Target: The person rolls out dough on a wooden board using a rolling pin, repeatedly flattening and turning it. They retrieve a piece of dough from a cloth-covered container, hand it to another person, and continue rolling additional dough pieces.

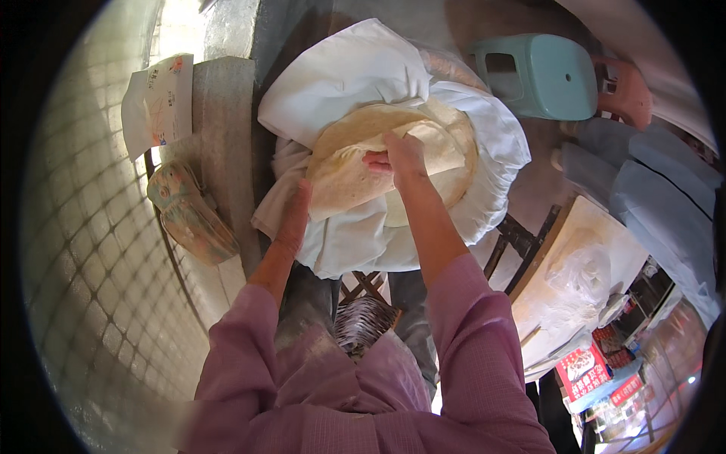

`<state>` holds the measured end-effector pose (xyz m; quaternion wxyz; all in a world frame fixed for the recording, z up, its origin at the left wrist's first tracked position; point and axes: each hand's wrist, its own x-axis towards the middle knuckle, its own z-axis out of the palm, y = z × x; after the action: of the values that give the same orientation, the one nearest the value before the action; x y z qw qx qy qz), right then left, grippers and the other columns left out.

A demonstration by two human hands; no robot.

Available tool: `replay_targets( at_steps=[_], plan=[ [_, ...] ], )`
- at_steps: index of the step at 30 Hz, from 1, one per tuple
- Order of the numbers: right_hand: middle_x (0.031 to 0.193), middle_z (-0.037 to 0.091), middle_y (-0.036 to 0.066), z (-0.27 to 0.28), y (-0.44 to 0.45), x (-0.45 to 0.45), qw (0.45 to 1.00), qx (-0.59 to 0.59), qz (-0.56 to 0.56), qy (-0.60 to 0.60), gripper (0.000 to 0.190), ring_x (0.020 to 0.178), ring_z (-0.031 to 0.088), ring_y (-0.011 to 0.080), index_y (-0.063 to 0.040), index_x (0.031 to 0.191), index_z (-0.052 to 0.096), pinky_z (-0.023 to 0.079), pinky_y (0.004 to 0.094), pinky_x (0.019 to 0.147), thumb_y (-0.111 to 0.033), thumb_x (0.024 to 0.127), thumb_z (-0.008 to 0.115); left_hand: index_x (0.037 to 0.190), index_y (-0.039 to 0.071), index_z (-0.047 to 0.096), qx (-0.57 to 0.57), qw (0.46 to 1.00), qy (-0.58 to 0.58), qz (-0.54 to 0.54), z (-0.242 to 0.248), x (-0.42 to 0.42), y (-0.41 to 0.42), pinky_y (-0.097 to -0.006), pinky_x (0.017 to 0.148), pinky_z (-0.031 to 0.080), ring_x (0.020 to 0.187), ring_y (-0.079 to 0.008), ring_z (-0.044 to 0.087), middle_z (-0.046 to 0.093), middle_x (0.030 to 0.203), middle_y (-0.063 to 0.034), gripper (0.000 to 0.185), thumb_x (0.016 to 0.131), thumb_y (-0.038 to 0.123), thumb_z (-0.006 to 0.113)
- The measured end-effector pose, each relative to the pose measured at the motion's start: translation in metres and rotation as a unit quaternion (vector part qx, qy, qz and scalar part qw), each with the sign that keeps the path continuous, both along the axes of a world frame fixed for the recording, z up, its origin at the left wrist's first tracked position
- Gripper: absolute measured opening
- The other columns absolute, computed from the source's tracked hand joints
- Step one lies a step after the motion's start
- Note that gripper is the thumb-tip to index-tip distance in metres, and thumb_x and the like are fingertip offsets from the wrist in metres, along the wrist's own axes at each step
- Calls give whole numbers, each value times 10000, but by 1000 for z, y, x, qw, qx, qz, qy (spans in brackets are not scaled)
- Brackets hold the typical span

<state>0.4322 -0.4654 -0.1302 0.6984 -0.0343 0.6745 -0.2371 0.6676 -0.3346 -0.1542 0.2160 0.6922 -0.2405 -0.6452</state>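
Before me a stack of large, thin round flatbreads lies in a white cloth, which spreads out around it. The top flatbread is partly lifted and folded over itself. My right hand pinches its folded upper part, with some fingertips showing at the left. At the flatbread's left edge is my left hand, thumb side up. Its fingers are hidden, so its grip cannot be made out. What supports the cloth is covered.
A teal plastic stool stands far right, beside a pink one. Nearer right is a floury board bearing clear plastic. On the left ledge are a patterned pouch and a printed paper bag. Slatted seat below.
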Motion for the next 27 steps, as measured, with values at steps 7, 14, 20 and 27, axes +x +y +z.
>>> replay_targets(
  at_steps=[7, 14, 20, 27],
  plan=[
    [1232, 621, 243, 20, 58, 19, 887, -341, 190, 246, 594, 1176, 594, 377, -4, 1387, 476, 448, 526, 1009, -402, 966, 606, 1093, 10, 650, -40, 974, -217, -60, 35, -30, -21, -378, 794, 518, 845, -256, 684, 708, 924, -147, 333, 886, 264, 709],
    [1639, 129, 246, -14, 117, 1, 677, -325, 515, 413, 1022, 1527, 70, 424, -94, 1585, 233, 34, 709, 1152, -571, 812, 702, 1210, 3, 568, -72, 907, -374, -181, 26, -36, -16, -439, 843, 517, 938, -379, 680, 702, 1015, -193, 450, 826, 169, 734],
    [1575, 316, 232, 21, 159, 56, 680, -409, 458, 399, 865, 1487, 249, 404, -98, 1522, 377, 196, 614, 1172, -417, 813, 755, 1350, 3, 482, -142, 961, -222, -80, 70, -46, -36, -410, 965, 489, 1153, -342, 620, 608, 1277, -229, 560, 842, 97, 697],
    [1143, 700, 39, -3, 155, 84, 964, -172, -186, 75, 345, 1004, 664, 180, -110, 1285, 639, 550, 346, 842, -134, 942, 658, 1406, 3, 454, -275, 946, -128, -119, 130, -71, -37, -353, 989, 498, 1170, -270, 622, 580, 1330, -196, 548, 893, 17, 648]
  ],
)
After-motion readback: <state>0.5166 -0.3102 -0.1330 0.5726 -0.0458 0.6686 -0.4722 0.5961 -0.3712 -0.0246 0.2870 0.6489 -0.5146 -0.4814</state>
